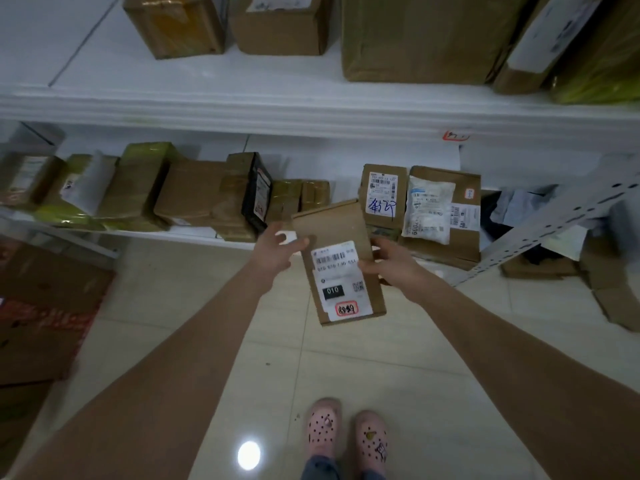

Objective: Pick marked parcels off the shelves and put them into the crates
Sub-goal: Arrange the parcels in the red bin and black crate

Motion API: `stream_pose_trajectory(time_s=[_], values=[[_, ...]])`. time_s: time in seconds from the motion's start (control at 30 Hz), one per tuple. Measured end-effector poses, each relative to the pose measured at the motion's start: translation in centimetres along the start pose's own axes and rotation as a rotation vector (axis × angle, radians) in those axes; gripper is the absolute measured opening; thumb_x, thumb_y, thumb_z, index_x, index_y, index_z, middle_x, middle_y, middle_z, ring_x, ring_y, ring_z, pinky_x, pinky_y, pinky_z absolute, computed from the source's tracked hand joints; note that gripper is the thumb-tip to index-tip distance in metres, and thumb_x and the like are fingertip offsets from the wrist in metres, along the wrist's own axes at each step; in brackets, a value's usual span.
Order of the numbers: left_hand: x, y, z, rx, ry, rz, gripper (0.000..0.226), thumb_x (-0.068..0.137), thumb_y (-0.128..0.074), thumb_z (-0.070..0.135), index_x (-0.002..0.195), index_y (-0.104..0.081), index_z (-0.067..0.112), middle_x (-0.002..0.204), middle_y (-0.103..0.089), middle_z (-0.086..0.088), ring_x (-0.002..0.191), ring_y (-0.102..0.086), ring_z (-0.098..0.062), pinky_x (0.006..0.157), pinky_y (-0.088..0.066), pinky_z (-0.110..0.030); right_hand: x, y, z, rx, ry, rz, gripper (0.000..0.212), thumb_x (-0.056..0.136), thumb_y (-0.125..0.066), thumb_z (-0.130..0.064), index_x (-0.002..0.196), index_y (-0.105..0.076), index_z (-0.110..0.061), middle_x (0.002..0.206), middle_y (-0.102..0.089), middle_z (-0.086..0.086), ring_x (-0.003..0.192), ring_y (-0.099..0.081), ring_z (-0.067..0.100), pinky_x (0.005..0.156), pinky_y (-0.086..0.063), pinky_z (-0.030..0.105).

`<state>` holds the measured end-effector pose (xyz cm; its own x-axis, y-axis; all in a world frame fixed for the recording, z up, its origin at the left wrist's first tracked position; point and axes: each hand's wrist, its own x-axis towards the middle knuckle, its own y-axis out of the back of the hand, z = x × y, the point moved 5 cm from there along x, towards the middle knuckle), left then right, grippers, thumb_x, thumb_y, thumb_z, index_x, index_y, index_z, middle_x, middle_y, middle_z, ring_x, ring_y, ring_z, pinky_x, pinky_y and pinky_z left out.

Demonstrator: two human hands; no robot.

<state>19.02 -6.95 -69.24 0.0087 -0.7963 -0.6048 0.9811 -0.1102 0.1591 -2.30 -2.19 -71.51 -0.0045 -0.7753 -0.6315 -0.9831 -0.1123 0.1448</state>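
Just mid-frame, your right hand [388,266] pinches the parcel [332,225], long axis up-frame; your left hand [275,252], fingers loose, touches its left edge.

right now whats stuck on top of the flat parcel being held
A white shipping label with barcodes, a black 010 box and a red-outlined sticker. The thumb of the right hand overlaps the label's right edge; nothing under the parcel shows.
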Motion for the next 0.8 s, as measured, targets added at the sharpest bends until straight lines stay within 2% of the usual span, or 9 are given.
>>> stream_pose_trajectory(time_s=[0.07,0.13,0.23,0.33,0.43,0.6,0.67,0.73,0.8], values=[[-1.2,-0.6,-2.0,-0.014,0.089,-0.076,0.071,0.085,-0.071,0.015,0.146,-0.034,0.021,0.136,-0.052,-0.007,0.118,-0.054,-0.026,0.092,-0.047,-0.043,0.0,0.2,-0.2,0.111,-0.052,0.035,0.050,0.090,-0.064,-0.008,0.136,-0.047,-0.021,0.114,-0.063,0.002,0.101,-0.060,0.021,0.084,-0.047,0.035],[-2.2,-1.4,-3.5,-0.009,0.091,-0.154,0.061,0.088,-0.065,0.008,0.142,-0.042,0.026,0.118,-0.065,-0.004,0.104,-0.063,-0.025,0.088,-0.050,-0.044,0.2,0.1,0.0,0.180,-0.092,0.049,0.052,0.091,-0.063,-0.010,0.138,-0.044,-0.024,0.110,-0.064,0.000,0.096,-0.061,0.019,0.082,-0.046,0.036],[-2.7,-2.0,-4.6,-0.050,0.077,-0.151,0.060,0.086,-0.058,-0.004,0.136,-0.048,0.029,0.101,-0.071,-0.001,0.088,-0.067,-0.022,0.082,-0.054,-0.043,0.6,0.1,0.7,0.179,-0.092,0.143,0.056,0.089,-0.067,-0.011,0.138,-0.041,-0.019,0.115,-0.065,0.007,0.095,-0.063,0.021,0.079,-0.049,0.037],[-2.8,-2.2,-4.9,-0.053,0.080,-0.136,0.061,0.085,-0.059,-0.005,0.135,-0.050,0.030,0.099,-0.071,0.000,0.085,-0.066,-0.021,0.085,-0.053,-0.045,0.8,0.0,1.2,0.168,-0.071,0.213,0.049,0.088,-0.067,-0.008,0.132,-0.046,-0.015,0.117,-0.064,0.010,0.095,-0.062,0.022,0.073,-0.049,0.034],[-3.0,-2.0,-5.1,-0.053,0.084,-0.118,0.061,0.085,-0.059,-0.005,0.135,-0.050,0.029,0.096,-0.071,0.002,0.083,-0.066,-0.020,0.090,-0.052,-0.047,1.1,-0.6,1.7,0.175,-0.084,0.194,0.046,0.086,-0.067,-0.005,0.128,-0.053,-0.017,0.111,-0.066,0.007,0.091,-0.064,0.020,0.068,-0.051,0.031],[-3.5,-1.2,-5.6,-0.077,0.086,-0.073,0.063,0.085,-0.059,-0.006,0.137,-0.049,0.029,0.102,-0.071,-0.003,0.085,-0.068,-0.021,0.079,-0.055,-0.041,1.3,-1.9,2.0,0.131,-0.086,0.145,0.057,0.083,-0.065,0.000,0.133,-0.054,-0.023,0.111,-0.069,0.005,0.097,-0.066,0.022,0.072,-0.052,0.032],[-3.8,-0.9,-5.8,-0.072,0.081,-0.060,0.064,0.086,-0.058,-0.006,0.139,-0.048,0.029,0.107,-0.071,-0.005,0.088,-0.068,-0.023,0.082,-0.056,-0.044,1.2,-2.4,1.8,0.117,-0.075,0.155,0.056,0.083,-0.065,-0.001,0.133,-0.054,-0.024,0.113,-0.069,0.004,0.098,-0.066,0.023,0.072,-0.052,0.033],[-4.2,-0.4,-5.9,-0.079,0.071,-0.047,0.065,0.086,-0.057,-0.005,0.139,-0.047,0.030,0.110,-0.070,-0.005,0.090,-0.068,-0.023,0.080,-0.056,-0.042,1.1,-3.0,1.6,0.095,-0.068,0.170,0.054,0.083,-0.066,-0.003,0.132,-0.054,-0.021,0.116,-0.069,0.005,0.101,-0.066,0.024,0.080,-0.054,0.038],[-4.7,0.3,-6.1,-0.098,0.064,-0.026,0.064,0.087,-0.056,-0.005,0.139,-0.047,0.032,0.113,-0.069,-0.005,0.091,-0.068,-0.020,0.071,-0.056,-0.034,0.9,-3.8,1.5,0.085,-0.067,0.170,0.052,0.083,-0.066,-0.002,0.130,-0.053,-0.019,0.118,-0.068,0.006,0.102,-0.065,0.025,0.087,-0.055,0.044]])
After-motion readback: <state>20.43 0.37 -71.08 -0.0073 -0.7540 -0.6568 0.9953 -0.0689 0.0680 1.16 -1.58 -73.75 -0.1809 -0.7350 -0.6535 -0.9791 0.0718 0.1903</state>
